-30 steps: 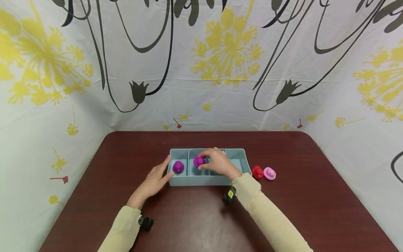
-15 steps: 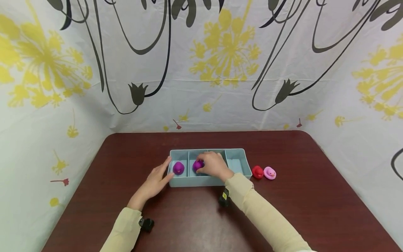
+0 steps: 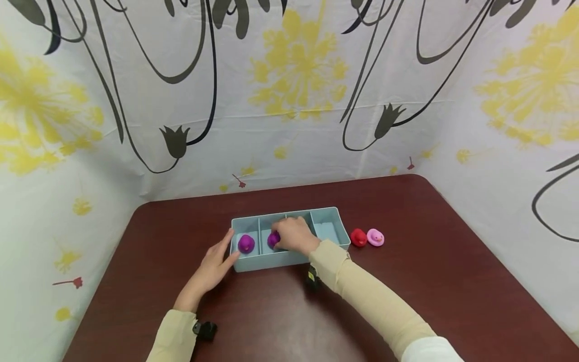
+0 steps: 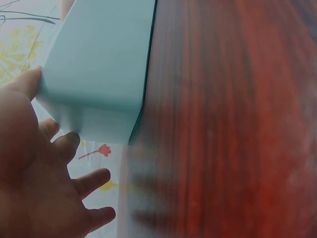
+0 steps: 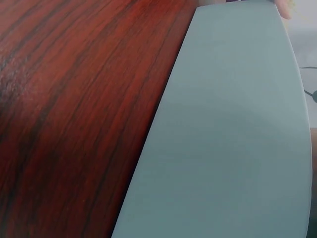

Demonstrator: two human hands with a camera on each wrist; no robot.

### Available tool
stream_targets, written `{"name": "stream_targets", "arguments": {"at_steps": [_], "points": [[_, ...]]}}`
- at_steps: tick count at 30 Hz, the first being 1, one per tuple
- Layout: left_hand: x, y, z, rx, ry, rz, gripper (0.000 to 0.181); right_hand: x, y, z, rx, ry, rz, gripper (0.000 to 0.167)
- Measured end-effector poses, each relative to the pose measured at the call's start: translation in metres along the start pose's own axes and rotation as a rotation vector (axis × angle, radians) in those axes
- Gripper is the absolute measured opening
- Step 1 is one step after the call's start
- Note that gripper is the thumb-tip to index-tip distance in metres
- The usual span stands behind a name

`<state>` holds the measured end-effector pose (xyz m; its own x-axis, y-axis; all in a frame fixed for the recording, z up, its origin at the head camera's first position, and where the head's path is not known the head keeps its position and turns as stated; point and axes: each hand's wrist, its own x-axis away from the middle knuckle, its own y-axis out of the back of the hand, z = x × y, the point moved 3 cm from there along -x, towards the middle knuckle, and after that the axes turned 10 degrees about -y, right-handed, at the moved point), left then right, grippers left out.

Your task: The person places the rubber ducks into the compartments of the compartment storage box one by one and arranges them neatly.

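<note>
A pale blue divided tray (image 3: 270, 260) sits on the table. In its leftmost compartment rests a purple rubber duck (image 3: 246, 244). My right hand (image 3: 295, 235) reaches down into the second compartment and pinches another purple duck (image 3: 273, 240), partly covered by the fingers. My left hand (image 3: 209, 271) touches the tray's left end, thumb at the front corner and fingers spread loosely. In the left wrist view, that hand (image 4: 39, 158) lies against the tray's end wall (image 4: 94, 121). The right wrist view is mostly the tray's front wall (image 5: 223, 124); the right hand's grip is out of sight there.
A red duck (image 3: 359, 238) and a pink duck (image 3: 375, 237) stand side by side just right of the tray. The dark wooden table (image 3: 271, 311) meets a patterned cloth (image 3: 307, 146) at the back and sides.
My right hand has lowered the purple duck into the second compartment and still grips it. My left hand stays at the tray's end. The head view has turned and tilted slightly.
</note>
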<state>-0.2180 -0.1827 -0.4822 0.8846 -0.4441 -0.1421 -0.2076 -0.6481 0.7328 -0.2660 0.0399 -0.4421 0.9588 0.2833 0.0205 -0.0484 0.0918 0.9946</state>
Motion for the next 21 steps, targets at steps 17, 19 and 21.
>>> {"name": "stream_targets", "arguments": {"at_steps": [17, 19, 21], "points": [[0.001, 0.004, -0.003, 0.004, -0.017, -0.008, 0.069, 0.005, 0.023, 0.001, -0.137, 0.021, -0.050, 0.048], [0.001, 0.004, -0.003, 0.004, -0.012, -0.008, 0.069, 0.007, 0.029, 0.001, -0.173, 0.027, -0.062, 0.047], [0.002, 0.004, -0.004, 0.000, -0.008, -0.008, 0.069, 0.008, 0.035, 0.000, -0.210, 0.028, -0.072, 0.046]]}}
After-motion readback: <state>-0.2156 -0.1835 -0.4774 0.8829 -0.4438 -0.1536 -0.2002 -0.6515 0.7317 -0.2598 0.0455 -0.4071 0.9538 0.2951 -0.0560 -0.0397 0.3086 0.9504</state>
